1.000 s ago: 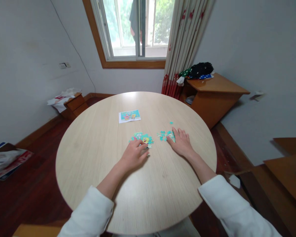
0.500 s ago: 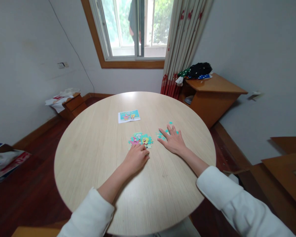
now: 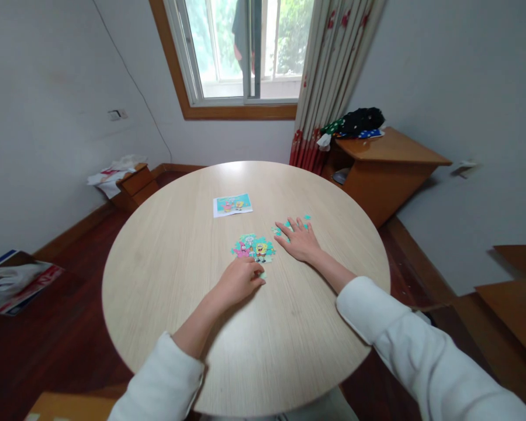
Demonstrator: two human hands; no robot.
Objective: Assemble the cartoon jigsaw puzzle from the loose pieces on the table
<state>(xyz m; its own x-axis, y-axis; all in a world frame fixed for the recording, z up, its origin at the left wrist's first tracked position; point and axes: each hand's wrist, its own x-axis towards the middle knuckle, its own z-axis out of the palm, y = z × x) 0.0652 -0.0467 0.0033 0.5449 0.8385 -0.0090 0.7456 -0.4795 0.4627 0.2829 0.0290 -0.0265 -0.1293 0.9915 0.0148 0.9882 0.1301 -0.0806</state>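
Note:
A partly joined jigsaw puzzle (image 3: pixel 255 247) with cartoon figures on turquoise lies near the middle of the table. My left hand (image 3: pixel 239 279) is at its lower edge, fingers curled and closed on a small pale green puzzle piece (image 3: pixel 263 275). To the right, my right hand (image 3: pixel 298 241) rests palm down with its fingers spread over loose turquoise puzzle pieces (image 3: pixel 277 231), hiding some of them. One single puzzle piece (image 3: pixel 307 217) lies just beyond those fingertips. Behind the puzzle is a printed reference picture (image 3: pixel 233 204) of the same figures.
The round wooden table (image 3: pixel 166 263) carries all of this. A wooden cabinet (image 3: pixel 390 169) with piled cloths (image 3: pixel 359 123) stands at the back right, beside the curtain (image 3: pixel 324 76). A small drawer unit (image 3: pixel 138 184) is at the back left.
My left hand has drawn back slightly from the puzzle, and a pale green piece now shows at its fingers. My right hand has slid a little left over the loose pieces.

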